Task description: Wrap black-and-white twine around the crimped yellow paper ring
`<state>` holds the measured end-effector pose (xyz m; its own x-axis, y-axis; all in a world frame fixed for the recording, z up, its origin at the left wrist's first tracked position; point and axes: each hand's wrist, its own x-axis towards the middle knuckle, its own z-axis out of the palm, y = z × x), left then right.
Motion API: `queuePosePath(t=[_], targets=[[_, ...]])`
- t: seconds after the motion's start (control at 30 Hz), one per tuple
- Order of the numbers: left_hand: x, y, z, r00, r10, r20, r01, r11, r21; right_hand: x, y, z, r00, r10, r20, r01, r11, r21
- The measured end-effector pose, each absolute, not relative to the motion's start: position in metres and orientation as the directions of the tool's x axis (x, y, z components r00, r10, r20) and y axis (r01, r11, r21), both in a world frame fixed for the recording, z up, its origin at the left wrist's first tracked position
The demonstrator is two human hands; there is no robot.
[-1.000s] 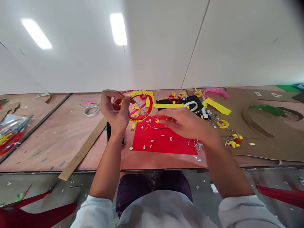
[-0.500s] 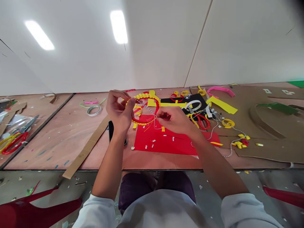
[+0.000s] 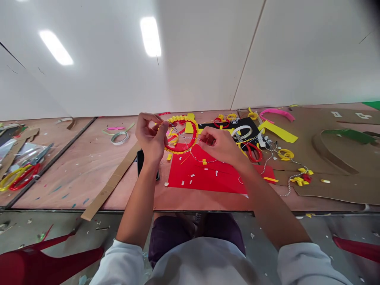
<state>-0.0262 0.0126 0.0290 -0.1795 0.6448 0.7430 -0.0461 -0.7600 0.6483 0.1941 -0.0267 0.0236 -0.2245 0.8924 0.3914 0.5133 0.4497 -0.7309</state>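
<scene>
Two hands engaged: left hand point(image 3: 151, 138) grip clamped on red ring point(image 3: 181, 149), yellow edging point(image 3: 181, 118) complete all round; right hand point(image 3: 219, 146) grip pinched on twine point(image 3: 208, 161), slack length remaining.

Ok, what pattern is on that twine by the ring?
Black-and-white twist; the head view shows it best, where the twine crosses the red sheet.

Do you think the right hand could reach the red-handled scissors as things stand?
Probably yes: the right hand sits close to the red-handled scissors, with only thin twine lying between them.
</scene>
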Motion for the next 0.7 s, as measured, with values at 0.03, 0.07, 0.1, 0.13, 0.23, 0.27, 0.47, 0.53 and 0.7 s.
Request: queuePosePath(t=[0.03,0.07,0.1,0.13,0.23,0.27,0.47,0.53,0.7], targets=[[-0.026,0.012,0.029,-0.169,0.644,0.746,-0.052,-0.762,0.646,0.193,-0.027,0.022,-0.223,0.872,0.436,0.517,0.485,-0.706],[-0.026,0.012,0.029,-0.156,0.643,0.749,-0.056,-0.763,0.644,0.191,-0.027,0.02,-0.222,0.846,0.484,0.509,0.524,-0.683],[-0.026,0.012,0.029,-0.144,0.641,0.754,-0.059,-0.766,0.64,0.189,-0.027,0.019,-0.226,0.819,0.528,0.491,0.564,-0.664],[-0.025,0.011,0.028,-0.129,0.638,0.759,-0.063,-0.769,0.636,0.187,-0.028,0.018,-0.235,0.795,0.559,0.465,0.597,-0.654],[-0.024,0.009,0.028,-0.066,0.637,0.768,-0.079,-0.771,0.632,0.179,-0.031,0.015,-0.248,0.781,0.573,0.412,0.62,-0.668],[-0.023,0.008,0.028,-0.046,0.639,0.768,-0.083,-0.768,0.635,0.176,-0.032,0.015,-0.244,0.794,0.557,0.413,0.604,-0.681],[-0.019,0.005,0.028,0.047,0.638,0.769,-0.099,-0.763,0.639,0.161,-0.035,0.015,-0.277,0.888,0.368,0.253,0.437,-0.864],[-0.018,0.003,0.029,0.076,0.638,0.766,-0.102,-0.759,0.643,0.157,-0.035,0.013,-0.298,0.905,0.305,0.125,0.354,-0.927],[-0.017,0.002,0.03,0.086,0.658,0.748,-0.134,-0.736,0.663,0.151,-0.034,0.005,-0.131,0.931,0.34,0.041,0.348,-0.937]])
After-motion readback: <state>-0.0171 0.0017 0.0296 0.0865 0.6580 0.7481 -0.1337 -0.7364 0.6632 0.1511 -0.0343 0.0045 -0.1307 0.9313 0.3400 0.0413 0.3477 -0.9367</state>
